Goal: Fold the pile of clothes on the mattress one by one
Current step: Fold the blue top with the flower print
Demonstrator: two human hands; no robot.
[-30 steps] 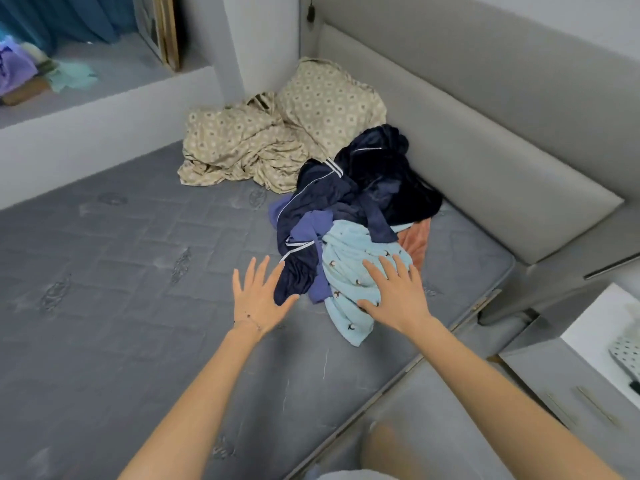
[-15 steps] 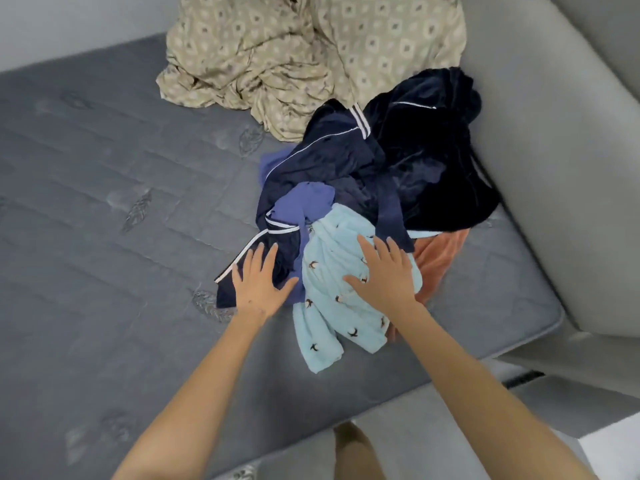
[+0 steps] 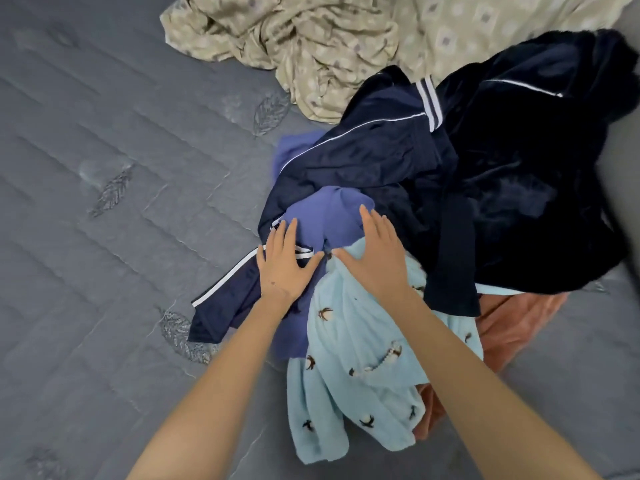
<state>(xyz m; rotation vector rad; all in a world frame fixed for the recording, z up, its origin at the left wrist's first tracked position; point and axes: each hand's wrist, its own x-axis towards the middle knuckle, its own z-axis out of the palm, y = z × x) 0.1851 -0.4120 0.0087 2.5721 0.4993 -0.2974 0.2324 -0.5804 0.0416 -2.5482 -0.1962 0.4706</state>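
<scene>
Fluffy light-blue fleece garment (image 3: 349,348), glossy navy velvet robe (image 3: 540,188), quilted grey mattress (image 3: 104,237)

Clothes pile (image 3: 433,174) on mattress (image 3: 104,237); bedding (image 3: 329,39) behind pile; left hand (image 3: 284,268), right hand (image 3: 377,261) atop pile.

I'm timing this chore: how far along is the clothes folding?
Done: nothing; no folded garment shows on the mattress. In hand: left hand rests on the navy striped garment, right hand on the light blue garment, neither gripped. Left: the whole pile, orange piece included.
</scene>
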